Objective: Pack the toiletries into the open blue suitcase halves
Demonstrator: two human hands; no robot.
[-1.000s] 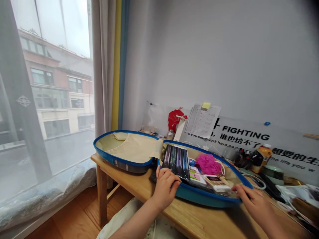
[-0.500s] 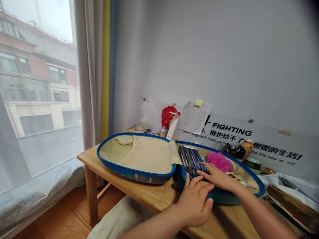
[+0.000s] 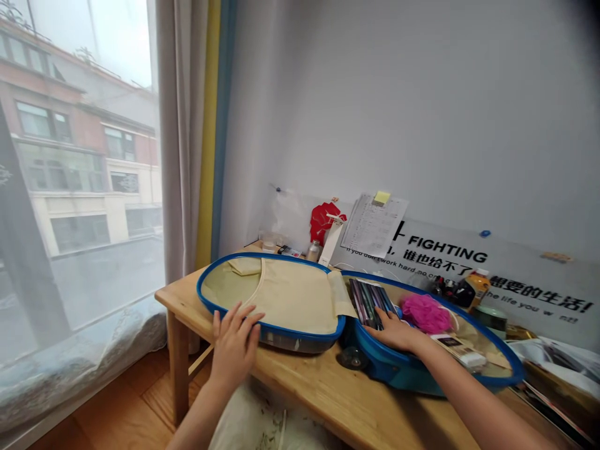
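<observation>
Hands are moving apart: our left hand (image 3: 233, 345) has come away from the packed half of the blue-rimmed suitcase (image 3: 398, 369) and is now hovering at the front of its lid half (image 3: 272, 300). Its fingers are spread wide over the beige lining, holding nothing that we can see. Our right hand (image 3: 397, 331) is staying on the packed half, lying flat and fairly narrow, with its fingertips on the lower end of the striped flat packets (image 3: 368, 303). We cannot tell whether it is pressing them or only touching them.

The suitcase is lying open across the wooden table (image 3: 300, 390), with its lid half towards the window at the left of the frame and its packed half to the right. A beige lining flap (image 3: 340, 294) is bridging the hinge between them. A pink bath puff (image 3: 425, 314) is sitting just beside our right hand.

Along the front, the table edge is running close under the suitcase, leaving only a narrow strip of wood. At the right, the blue rim is nearly meeting a pile of magazines (image 3: 553, 369). Behind, an orange-capped bottle (image 3: 473, 289) is standing near the rim. Above both halves, the space is open up to the grey wall.
</observation>
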